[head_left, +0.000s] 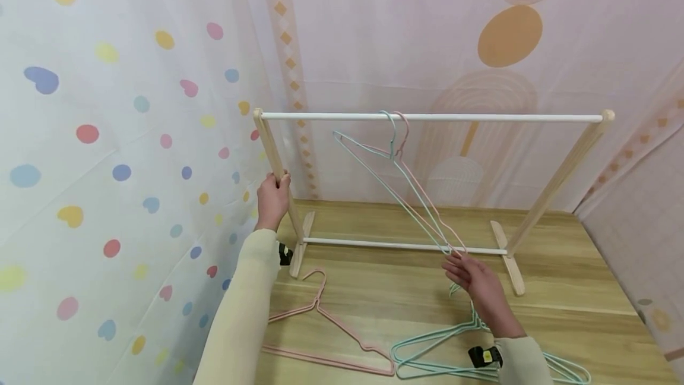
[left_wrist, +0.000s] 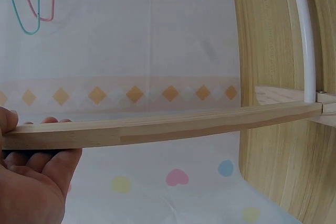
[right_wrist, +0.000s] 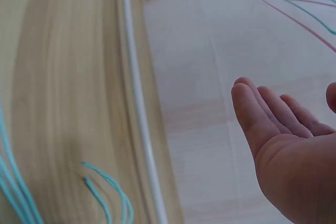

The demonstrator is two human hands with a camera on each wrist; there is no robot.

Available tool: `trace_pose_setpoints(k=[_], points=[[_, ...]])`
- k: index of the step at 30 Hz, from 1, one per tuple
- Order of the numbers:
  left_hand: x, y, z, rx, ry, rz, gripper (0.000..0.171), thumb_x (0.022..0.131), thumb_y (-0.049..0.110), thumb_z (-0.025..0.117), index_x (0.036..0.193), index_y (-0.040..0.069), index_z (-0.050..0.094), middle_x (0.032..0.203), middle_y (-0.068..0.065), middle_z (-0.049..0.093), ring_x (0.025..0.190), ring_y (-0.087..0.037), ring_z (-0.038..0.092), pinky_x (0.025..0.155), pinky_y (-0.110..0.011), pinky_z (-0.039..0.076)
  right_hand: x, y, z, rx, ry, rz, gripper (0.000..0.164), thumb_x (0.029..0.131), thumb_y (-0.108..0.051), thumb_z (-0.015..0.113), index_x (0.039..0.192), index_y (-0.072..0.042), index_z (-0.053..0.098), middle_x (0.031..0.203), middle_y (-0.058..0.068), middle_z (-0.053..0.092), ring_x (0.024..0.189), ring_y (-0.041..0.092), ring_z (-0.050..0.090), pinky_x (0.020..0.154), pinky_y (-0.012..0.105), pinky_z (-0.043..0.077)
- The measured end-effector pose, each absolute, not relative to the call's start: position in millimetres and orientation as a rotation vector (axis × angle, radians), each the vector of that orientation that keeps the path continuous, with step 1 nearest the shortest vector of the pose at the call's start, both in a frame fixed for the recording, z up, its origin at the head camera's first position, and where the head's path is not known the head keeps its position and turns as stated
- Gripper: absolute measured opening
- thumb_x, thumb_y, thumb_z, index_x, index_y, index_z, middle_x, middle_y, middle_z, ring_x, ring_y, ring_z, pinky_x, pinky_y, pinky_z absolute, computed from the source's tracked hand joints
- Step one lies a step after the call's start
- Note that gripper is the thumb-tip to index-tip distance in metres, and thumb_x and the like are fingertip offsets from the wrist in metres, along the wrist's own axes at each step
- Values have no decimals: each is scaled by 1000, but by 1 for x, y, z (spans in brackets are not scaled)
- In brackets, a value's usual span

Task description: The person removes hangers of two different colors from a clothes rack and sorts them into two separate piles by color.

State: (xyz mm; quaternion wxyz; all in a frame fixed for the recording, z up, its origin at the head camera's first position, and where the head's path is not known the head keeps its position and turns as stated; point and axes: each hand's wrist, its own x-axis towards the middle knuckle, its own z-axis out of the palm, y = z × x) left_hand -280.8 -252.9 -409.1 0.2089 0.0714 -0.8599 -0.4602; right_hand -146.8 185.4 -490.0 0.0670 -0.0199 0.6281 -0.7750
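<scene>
A teal hanger (head_left: 392,156) and a pink hanger (head_left: 407,129) hang side by side by their hooks from the white top bar (head_left: 502,117) of a small wooden rack, both slanting. My left hand (head_left: 272,202) grips the rack's left post (head_left: 271,148); in the left wrist view its fingers curl round the wood (left_wrist: 157,127). Near the low right corners of the hanging hangers is my right hand (head_left: 478,284), its fingers extended. In the right wrist view this hand (right_wrist: 294,156) holds nothing. Whether it touches the hangers, I cannot tell.
A pink hanger (head_left: 317,303) lies on the wooden table (head_left: 369,290) in front of the rack. Several teal hangers (head_left: 475,318) are piled right of it, partly under my right arm. Patterned curtains (head_left: 133,135) stand at the left, back and right.
</scene>
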Motion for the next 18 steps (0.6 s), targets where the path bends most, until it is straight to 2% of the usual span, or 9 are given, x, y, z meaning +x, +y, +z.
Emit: trace_pose_setpoints(k=[4,7,9,14,18], points=[[-280,-253,-410,195,-2387,-1293,35,104,31,48,119,2,61,84,-14,54,65,-27,46,57,-38,41,-153,193,-483,-167,1768,-2454,48,107,-31,38,133,8,44,119,5,64,110,21,62,94,35,45],[-280,-254,-410,196,-2388,-1288,37,104,31,47,120,1,61,84,-15,54,65,-28,46,57,-38,41,-157,197,-477,-304,1654,-2540,36,108,-27,34,125,-2,54,118,6,65,109,21,63,94,37,45],[-281,-254,-410,196,-2388,-1286,36,104,31,47,120,1,61,84,-15,54,65,-28,47,57,-38,41,-159,197,-473,-393,1601,-2577,34,109,-25,32,124,-7,57,120,7,64,111,22,62,94,37,45],[-282,-253,-411,197,-2381,-1297,36,104,31,48,121,2,60,87,-15,57,68,-28,48,60,-39,42,-163,196,-462,-505,1570,-2572,36,109,-23,30,127,-7,57,125,7,62,117,22,58,94,33,45],[-282,-253,-411,207,-2368,-1305,34,103,30,50,119,2,61,87,-16,58,70,-29,49,62,-39,43,-167,192,-452,-507,1642,-2503,40,109,-25,32,133,0,52,129,8,59,118,21,56,95,32,45]])
